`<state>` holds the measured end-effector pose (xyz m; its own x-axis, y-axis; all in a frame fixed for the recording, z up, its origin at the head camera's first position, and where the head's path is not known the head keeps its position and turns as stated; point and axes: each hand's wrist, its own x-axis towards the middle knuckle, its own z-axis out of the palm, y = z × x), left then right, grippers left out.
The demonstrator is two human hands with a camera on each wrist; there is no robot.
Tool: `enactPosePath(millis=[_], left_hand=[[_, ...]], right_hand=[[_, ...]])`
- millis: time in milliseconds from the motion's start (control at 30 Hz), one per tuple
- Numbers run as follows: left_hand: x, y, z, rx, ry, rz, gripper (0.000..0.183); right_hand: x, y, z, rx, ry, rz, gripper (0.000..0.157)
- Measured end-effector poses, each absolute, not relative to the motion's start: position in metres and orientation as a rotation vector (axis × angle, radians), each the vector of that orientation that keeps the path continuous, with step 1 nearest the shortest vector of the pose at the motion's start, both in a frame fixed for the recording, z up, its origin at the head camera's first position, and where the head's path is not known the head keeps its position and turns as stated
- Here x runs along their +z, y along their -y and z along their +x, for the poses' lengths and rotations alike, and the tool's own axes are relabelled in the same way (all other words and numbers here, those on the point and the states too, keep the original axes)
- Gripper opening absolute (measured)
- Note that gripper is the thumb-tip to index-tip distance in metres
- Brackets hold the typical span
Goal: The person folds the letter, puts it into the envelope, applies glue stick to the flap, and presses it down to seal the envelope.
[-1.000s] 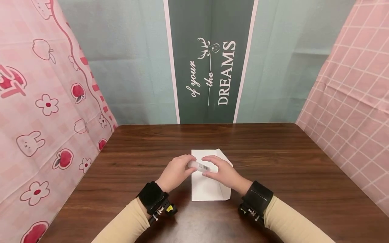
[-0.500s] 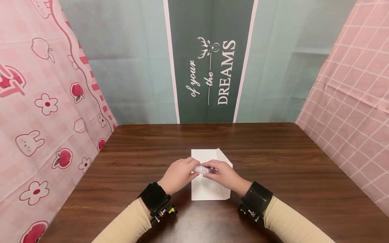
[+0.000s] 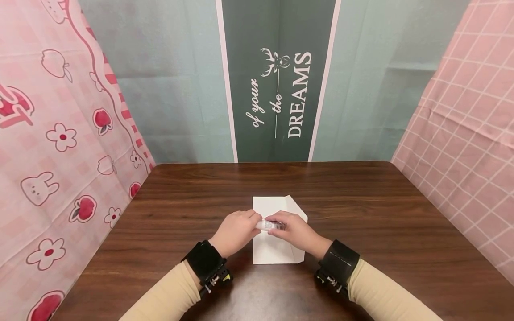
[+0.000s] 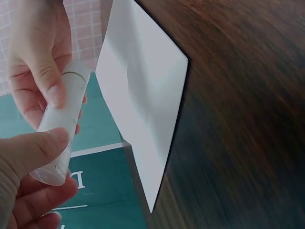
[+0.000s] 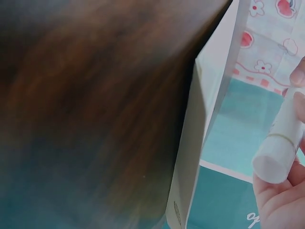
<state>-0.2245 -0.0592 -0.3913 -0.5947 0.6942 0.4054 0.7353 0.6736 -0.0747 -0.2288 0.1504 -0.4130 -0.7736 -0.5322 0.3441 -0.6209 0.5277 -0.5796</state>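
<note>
A slim white tube that looks like a glue stick (image 3: pixel 263 225) is held nearly level above a white envelope (image 3: pixel 273 253). My left hand (image 3: pixel 237 229) pinches its left end between thumb and fingers. The right hand (image 3: pixel 298 229) grips the other end. In the left wrist view, the tube (image 4: pixel 66 112) has a clear end by the left thumb and a thin seam near the right thumb. The right wrist view shows the blunt white end of the tube (image 5: pixel 272 162) past the right fingers. The envelope lies flat, its flap (image 3: pixel 299 236) spread to the right.
The dark wooden table (image 3: pixel 180 191) surrounds the envelope. A green cloth with lettering (image 3: pixel 281 111) hangs at the back, and pink patterned cloths (image 3: pixel 80 178) line both sides. Black straps with small cameras (image 3: pixel 205 263) sit on both wrists.
The tube has shifted slightly right and levelled out from its slant. My left hand has moved right with it, and my right fingers have closed onto its other end. The envelope stays put.
</note>
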Motion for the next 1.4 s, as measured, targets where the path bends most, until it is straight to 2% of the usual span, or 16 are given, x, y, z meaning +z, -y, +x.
enactPosePath(millis=[667, 1100, 1400], left_hand=[[-0.4, 0.077, -0.224, -0.573, 2.64, -0.941, 0.031], [-0.41, 0.101, -0.234, -0.855, 2.771, -0.565, 0.029], [-0.416, 0.12, -0.239, -0.969, 2.804, -0.422, 0.027]], right_hand=[[-0.415, -0.155, -0.231, 1.082, 2.633, 0.962, 0.03], [-0.414, -0.154, -0.23, 1.092, 2.667, 0.928, 0.029], [-0.416, -0.153, -0.231, 1.11, 2.66, 0.94, 0.029]])
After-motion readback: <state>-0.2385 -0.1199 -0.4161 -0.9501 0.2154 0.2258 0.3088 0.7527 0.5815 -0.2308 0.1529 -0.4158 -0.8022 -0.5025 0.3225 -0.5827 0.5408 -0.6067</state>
